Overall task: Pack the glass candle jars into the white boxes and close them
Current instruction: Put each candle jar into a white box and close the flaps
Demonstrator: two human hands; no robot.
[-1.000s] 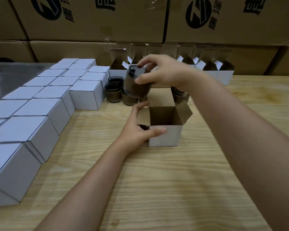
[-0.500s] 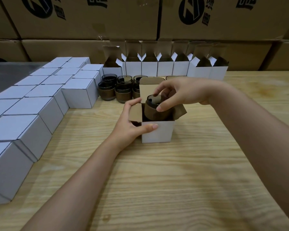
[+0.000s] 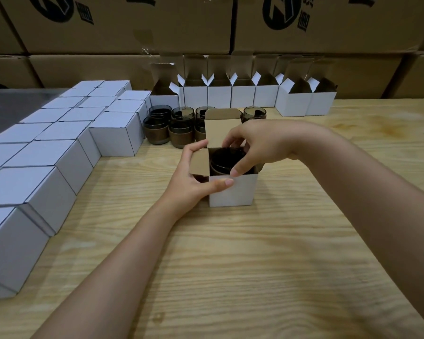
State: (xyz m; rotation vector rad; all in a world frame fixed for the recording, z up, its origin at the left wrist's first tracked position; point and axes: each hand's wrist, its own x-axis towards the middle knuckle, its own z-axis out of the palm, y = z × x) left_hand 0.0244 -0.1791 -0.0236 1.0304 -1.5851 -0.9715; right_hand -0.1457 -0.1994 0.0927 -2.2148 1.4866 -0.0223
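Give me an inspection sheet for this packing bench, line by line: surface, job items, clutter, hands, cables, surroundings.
Surface: wooden table, pale grain.
Job's things: open box mid-table, flaps up, with a jar inside; loose jars clustered behind it; back-row boxes standing open; closed boxes in rows at left.
Clutter: nothing seen.
Hands: left hand holds the open box at its left flap and front; right hand pinches the jar's rim.
Cables: nothing seen.
Surroundings: brown cartons stacked behind the table; grey metal surface at far left.
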